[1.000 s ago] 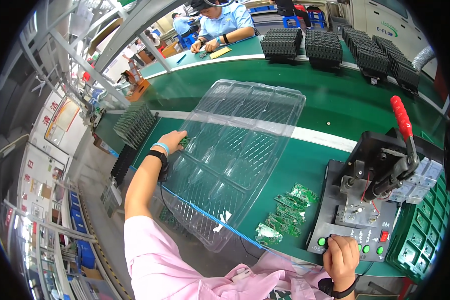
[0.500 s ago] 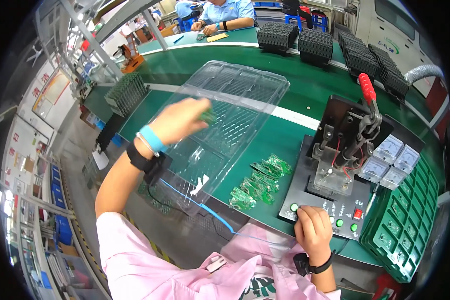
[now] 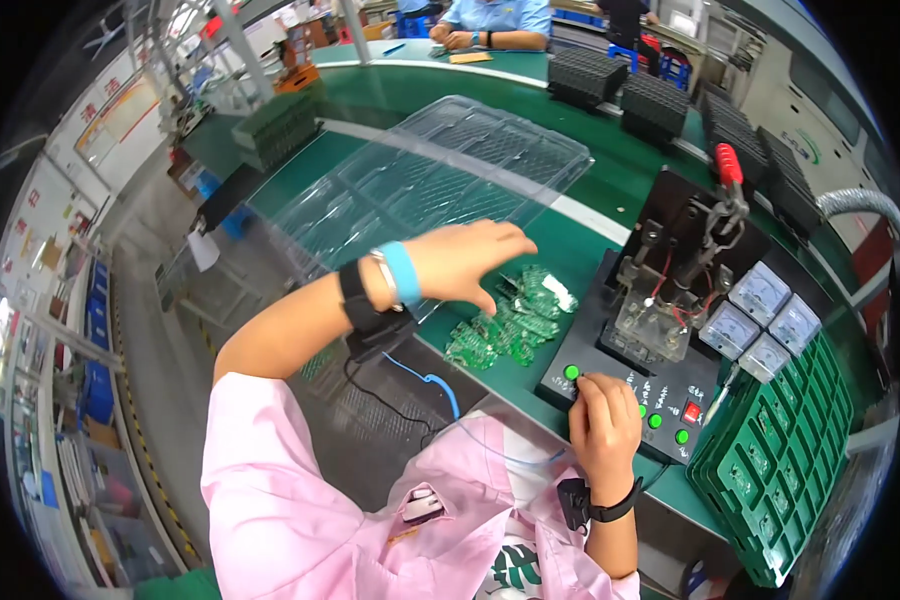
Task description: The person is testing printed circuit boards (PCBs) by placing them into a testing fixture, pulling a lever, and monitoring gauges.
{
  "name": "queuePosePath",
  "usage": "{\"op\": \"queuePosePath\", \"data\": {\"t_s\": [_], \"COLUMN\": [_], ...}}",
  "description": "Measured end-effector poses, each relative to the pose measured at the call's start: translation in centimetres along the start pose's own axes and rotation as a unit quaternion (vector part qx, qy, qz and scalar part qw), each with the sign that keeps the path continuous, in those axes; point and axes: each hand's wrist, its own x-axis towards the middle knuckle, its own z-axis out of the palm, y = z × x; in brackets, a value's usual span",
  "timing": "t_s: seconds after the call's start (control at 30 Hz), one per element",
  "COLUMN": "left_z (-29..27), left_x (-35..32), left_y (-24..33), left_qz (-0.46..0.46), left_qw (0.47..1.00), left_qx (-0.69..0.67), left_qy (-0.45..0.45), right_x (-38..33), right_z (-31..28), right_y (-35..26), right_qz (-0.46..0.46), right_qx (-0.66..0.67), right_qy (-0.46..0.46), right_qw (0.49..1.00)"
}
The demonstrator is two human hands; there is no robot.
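My left hand [image 3: 462,262] is open, its thumb and fingers spread, reaching over the left side of a loose pile of green circuit boards [image 3: 515,330]. I see nothing in it. My right hand [image 3: 606,422] lies at the front edge of a black test fixture [image 3: 625,385], fingers curled together beside a green push button [image 3: 571,372]. Its fingertips' undersides are hidden, so any held thing cannot be made out. The fixture's red-handled toggle clamp [image 3: 729,165] stands upright above a clear block [image 3: 653,325]. A clear plastic tray [image 3: 440,150] lies beyond my left hand.
Several square meters [image 3: 762,320] stand right of the fixture. Stacked green compartment trays [image 3: 785,440] holding boards sit at the right table edge. A blue cord [image 3: 440,382] hangs near my left wrist. Black racks [image 3: 588,75] line the far side, where another person's hands [image 3: 455,38] work.
My left hand has moved right and nearer, from above the clear tray to the board pile. The green board it held is gone from it. My right hand stays at the fixture's front.
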Motion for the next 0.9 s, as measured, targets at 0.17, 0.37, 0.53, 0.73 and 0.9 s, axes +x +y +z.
{"op": "queuePosePath", "data": {"t_s": [0.17, 0.37, 0.53, 0.73, 0.9], "left_z": [-1.8, 8.7, 11.1, 5.2, 1.0], "left_x": [-9.8, -18.0, -15.8, -19.5, -29.8], "left_y": [1.0, 1.2, 3.4, 1.1, 4.9], "left_qz": [-0.133, -0.473, -0.407, -0.335, -0.273], "left_qw": [0.978, 0.730, 0.517, 0.444, 0.425], "left_qx": [-0.056, 0.115, -0.528, -0.517, -0.494], "left_qy": [0.154, 0.480, 0.537, 0.650, 0.708], "right_x": [0.0, 0.1, -0.2, -0.6, -1.0], "right_z": [0.0, 0.4, 0.4, 0.3, -0.1], "right_y": [0.0, -0.5, -0.4, -0.6, -0.3], "right_qz": [0.010, 0.006, -0.009, -0.009, 0.002], "right_qx": [0.000, 0.015, 0.008, 0.018, 0.043], "right_qy": [0.010, 0.002, 0.009, 0.009, 0.016], "right_qw": [1.000, 1.000, 1.000, 1.000, 0.999]}}
